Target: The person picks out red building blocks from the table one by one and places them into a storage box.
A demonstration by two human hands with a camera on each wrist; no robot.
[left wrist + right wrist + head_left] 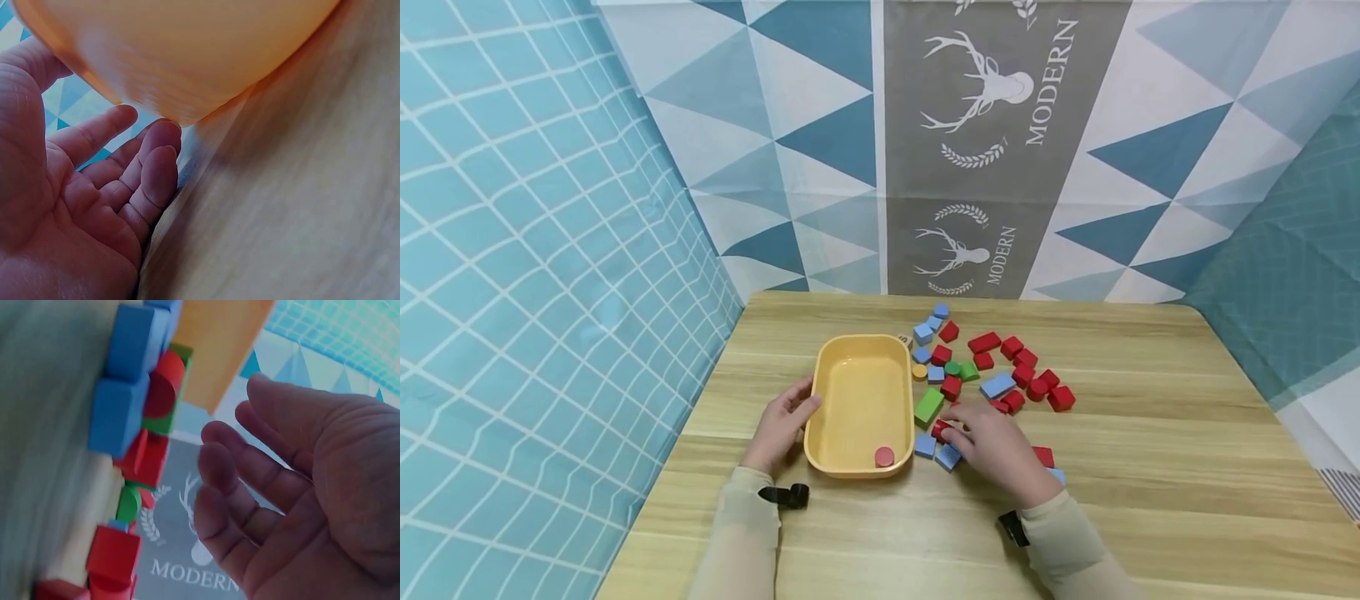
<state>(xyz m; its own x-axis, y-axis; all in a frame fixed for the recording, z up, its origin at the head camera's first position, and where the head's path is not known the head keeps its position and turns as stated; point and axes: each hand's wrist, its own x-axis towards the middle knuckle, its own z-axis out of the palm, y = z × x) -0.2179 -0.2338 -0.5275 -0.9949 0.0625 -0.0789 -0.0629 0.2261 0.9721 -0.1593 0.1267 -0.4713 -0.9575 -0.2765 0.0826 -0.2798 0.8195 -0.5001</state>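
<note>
A shallow yellow tray stands on the table with one red round block inside, near its front right corner. My left hand rests at the tray's left side, thumb at the rim; in the left wrist view its loosely bent fingers lie close to the outer wall. Right of the tray, my right hand hovers low over scattered blocks, fingers apart with nothing between them. Its fingertips overlap a red cylinder in the head view. Two blue blocks and a green block lie beside that cylinder.
Several red blocks spread to the back right, among them a flat blue block. Small blue blocks line the tray's far right side, near a yellow round piece. A red block sits partly behind the right hand.
</note>
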